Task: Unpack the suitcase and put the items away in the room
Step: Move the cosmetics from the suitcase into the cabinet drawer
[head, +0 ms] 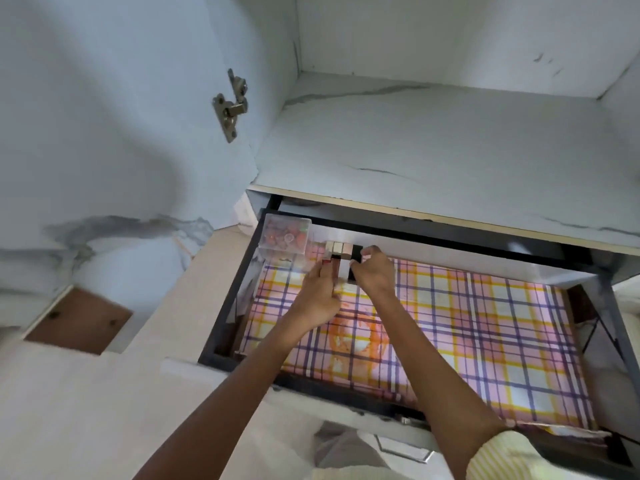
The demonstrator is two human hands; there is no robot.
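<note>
Pinching a black tube (355, 264) in the drawer (221, 317) — right hand (375, 273); left hand (320, 294) straight-fingered against the neighbouring tubes (337, 252).

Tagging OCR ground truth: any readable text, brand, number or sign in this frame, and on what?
No readable text anywhere.
The small cases: blurred, nothing legible.
The clear box: no label shows.
The plaid liner: pattern only.

The lower parts of the small boxes (341, 258) are covered by the left hand (320, 294) and the right hand (375, 273), and their labels are too blurred to be read. The contents of the clear container (287, 237) cannot be made out. The front right corner of the drawer (227, 306) is cut off by the picture's edge.
</note>
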